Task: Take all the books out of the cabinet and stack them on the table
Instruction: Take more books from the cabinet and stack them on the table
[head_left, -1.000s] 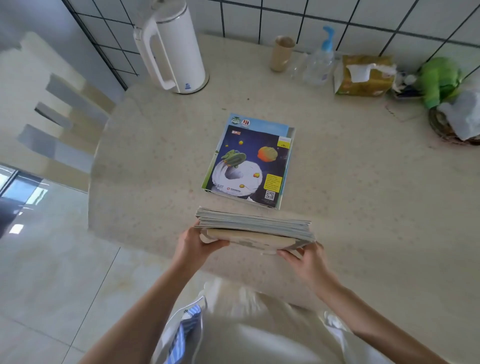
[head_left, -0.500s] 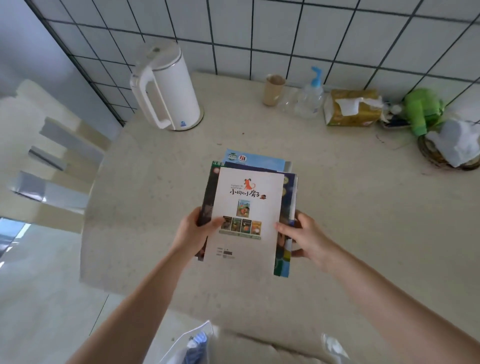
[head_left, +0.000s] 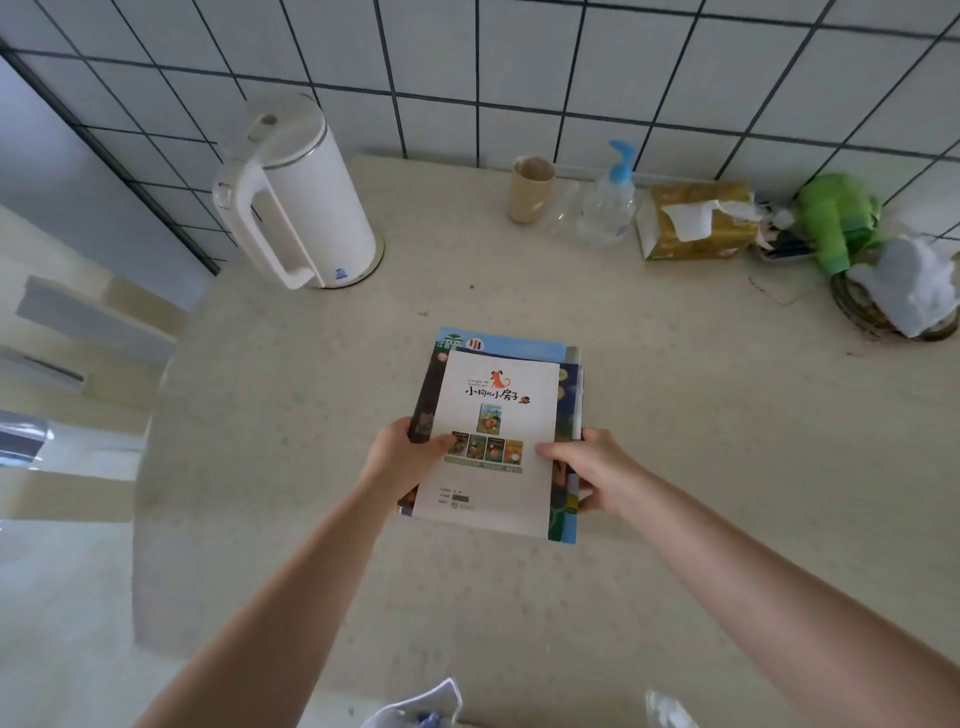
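A stack of thin books (head_left: 496, 410), topped by a white cover with a small orange dog, lies over the blue book (head_left: 519, 346) on the beige table (head_left: 701, 415). Only the blue book's far edge shows. My left hand (head_left: 402, 457) grips the stack's left edge, thumb on the white cover. My right hand (head_left: 587, 467) grips the right edge, thumb on top and fingers under. Whether the stack rests fully on the blue book or hangs just above it, I cannot tell. The cabinet is out of view.
A white kettle (head_left: 301, 197) stands at the back left. Along the tiled wall are a tan cup (head_left: 531, 189), a pump bottle (head_left: 609, 202), a tissue pack (head_left: 696, 221), a green toy (head_left: 836, 223) and a basket with a white cloth (head_left: 904, 296). The table's left edge curves.
Both hands carried the stack from the table's near edge forward and lowered it flat over the blue book. In the last half second it barely shifted.
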